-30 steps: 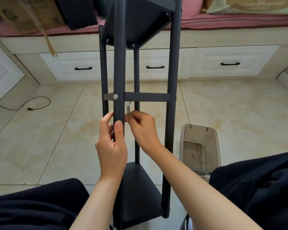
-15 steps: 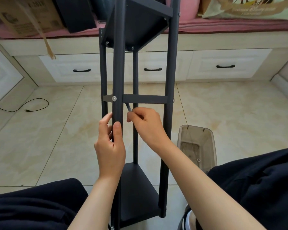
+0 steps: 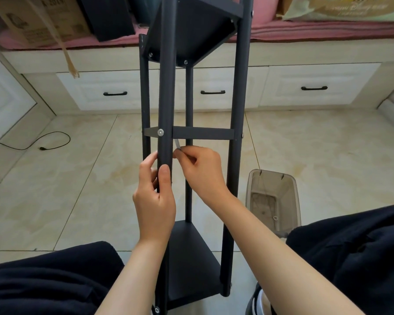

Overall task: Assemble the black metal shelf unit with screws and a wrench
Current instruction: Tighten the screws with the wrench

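The black metal shelf unit (image 3: 236, 92) lies tilted toward me between my knees, with four posts, a shelf far up and another near my lap. A flat crossbar (image 3: 203, 133) joins the posts at mid height, and a silver screw (image 3: 160, 132) sits in the near left post. My left hand (image 3: 155, 198) grips that post just below the screw. My right hand (image 3: 200, 171) pinches a small silver wrench (image 3: 178, 144) behind the post, its tip under the crossbar.
A clear plastic bin (image 3: 273, 196) with a small washer inside stands on the tiled floor at my right. White drawers (image 3: 314, 89) line the far wall. A black cable (image 3: 43, 144) lies on the floor at left. My dark-trousered knees flank the shelf.
The wrench has tilted, its tip now leaning left toward the post. My right hand shifted slightly; my left hand keeps its grip on the post.
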The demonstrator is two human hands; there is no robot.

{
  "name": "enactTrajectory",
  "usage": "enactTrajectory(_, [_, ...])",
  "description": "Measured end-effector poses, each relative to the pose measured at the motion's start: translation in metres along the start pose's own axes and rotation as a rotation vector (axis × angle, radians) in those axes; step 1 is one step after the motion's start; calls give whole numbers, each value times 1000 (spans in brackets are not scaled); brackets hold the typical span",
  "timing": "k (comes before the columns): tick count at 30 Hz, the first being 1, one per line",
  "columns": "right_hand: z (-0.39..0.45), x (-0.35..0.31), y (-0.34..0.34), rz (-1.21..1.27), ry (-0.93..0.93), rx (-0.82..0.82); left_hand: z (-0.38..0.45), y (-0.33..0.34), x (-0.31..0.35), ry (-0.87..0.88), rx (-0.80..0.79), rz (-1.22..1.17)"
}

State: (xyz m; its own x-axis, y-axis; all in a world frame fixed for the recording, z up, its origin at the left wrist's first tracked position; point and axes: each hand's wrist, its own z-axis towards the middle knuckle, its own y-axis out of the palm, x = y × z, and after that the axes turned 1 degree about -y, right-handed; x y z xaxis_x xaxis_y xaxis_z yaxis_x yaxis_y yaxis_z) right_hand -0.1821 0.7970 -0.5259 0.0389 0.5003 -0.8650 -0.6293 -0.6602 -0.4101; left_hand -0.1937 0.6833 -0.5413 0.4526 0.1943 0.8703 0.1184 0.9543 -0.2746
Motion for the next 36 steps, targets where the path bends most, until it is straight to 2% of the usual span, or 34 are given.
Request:
enactTrajectory(19, [19,8,41,67,-156,271,-2,-4,-9,3,35,8])
enactTrajectory(25, [12,11,38,65,-171,249,-1,-6,-10,2,34,15])
enactTrajectory(28, [-2,13,27,-20,-136,212,-1,-5,-10,-17,34,2])
enactTrajectory(31, [-22,15,10,-71,-94,125,-1,-4,-12,-32,30,-6])
enactTrajectory(36, [-38,0,-31,-219,-34,-123,-4,-3,-9,-17,12,-7])
